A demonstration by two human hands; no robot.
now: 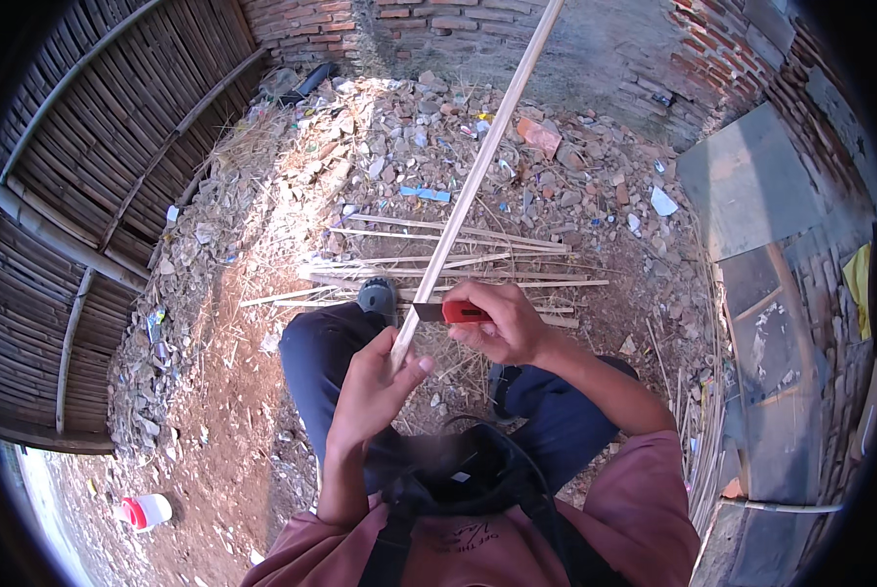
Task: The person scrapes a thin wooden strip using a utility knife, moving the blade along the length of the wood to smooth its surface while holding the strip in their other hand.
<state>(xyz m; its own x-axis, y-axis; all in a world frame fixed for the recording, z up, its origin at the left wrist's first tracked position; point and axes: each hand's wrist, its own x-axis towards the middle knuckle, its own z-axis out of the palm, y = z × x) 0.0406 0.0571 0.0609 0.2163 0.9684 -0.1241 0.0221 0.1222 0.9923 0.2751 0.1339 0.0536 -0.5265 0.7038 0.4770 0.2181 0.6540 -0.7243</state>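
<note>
right hand (505, 325), head view: closed around a red-handled knife (466, 311), fingers and thumb pressed together on the grip. the knife's dark blade (427, 312) points left and lies against a long pale wooden strip (478, 176), low on its length; whether it has cut into the wood cannot be told. left hand (370, 393) pinches the strip's lower end between thumb and fingers, just below the blade. the strip is held in front of the body, rising at a slant toward the upper right and running out at the top edge.

on the ground beyond the hands, several loose thin strips (389, 262) lie roughly crosswise, near a grey shoe (378, 297). behind them is a heap of rubble (399, 127) bearing a flat blue scrap (426, 195) and a reddish brick fragment (539, 137). a slatted wall (96, 127) stands at left, a brick wall (448, 24) at the back. a white container with a red lid (148, 512) rests on the dirt at lower left, well apart from both hands.
</note>
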